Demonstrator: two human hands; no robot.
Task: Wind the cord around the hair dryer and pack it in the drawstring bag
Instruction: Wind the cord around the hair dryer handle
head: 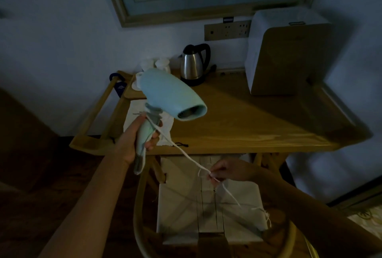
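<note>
A pale blue hair dryer (pixel 171 94) is held up over the left part of the wooden table (pixel 248 121), its nozzle pointing right and toward me. My left hand (pixel 142 133) grips its handle. A white cord (pixel 186 154) runs from the top of the handle down and right to my right hand (pixel 229 170), which pinches it below the table edge; the loose end trails on toward the lower right. A white drawstring bag (pixel 165 129) lies flat on the table behind the handle, mostly hidden.
A steel kettle (pixel 193 63) on its base, white cups (pixel 155 65) and a white box-like appliance (pixel 287 51) stand at the back of the table. A chair with a white seat (pixel 208 212) is below, in front of me. The room is dim.
</note>
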